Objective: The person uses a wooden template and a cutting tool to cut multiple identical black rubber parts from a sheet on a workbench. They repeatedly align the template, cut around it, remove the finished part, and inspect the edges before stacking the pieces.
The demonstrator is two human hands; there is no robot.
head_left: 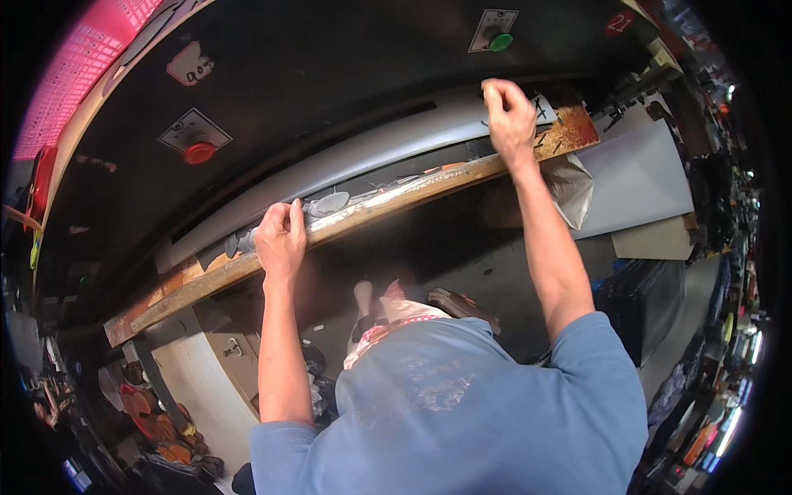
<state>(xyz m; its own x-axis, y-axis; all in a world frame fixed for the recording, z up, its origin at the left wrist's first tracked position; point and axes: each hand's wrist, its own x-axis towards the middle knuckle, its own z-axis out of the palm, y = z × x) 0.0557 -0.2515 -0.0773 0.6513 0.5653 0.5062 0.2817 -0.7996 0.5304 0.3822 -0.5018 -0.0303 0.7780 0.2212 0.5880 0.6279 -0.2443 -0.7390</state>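
My left hand [280, 238] is at the near wooden edge [396, 198] of a machine bench, its fingers bent together; what they hold, if anything, is hidden. Right beside it lie several flat grey cut pieces [328, 204] with rounded ends. My right hand [511, 122] is raised farther to the right, fingers curled in, over the right end of a long silver-grey sheet or bar [371, 150]. Whether something sits inside that curl I cannot make out. The silver length stretches behind both hands, along the foot of a dark machine front [330, 66].
A red button [200, 153] and a green button [500, 42] are on the machine front. At the upper left is a pink plastic basket [82, 66]. A pale grey sheet [639, 177] lies to the right, and a cream cabinet [202, 375] stands below the bench's left end.
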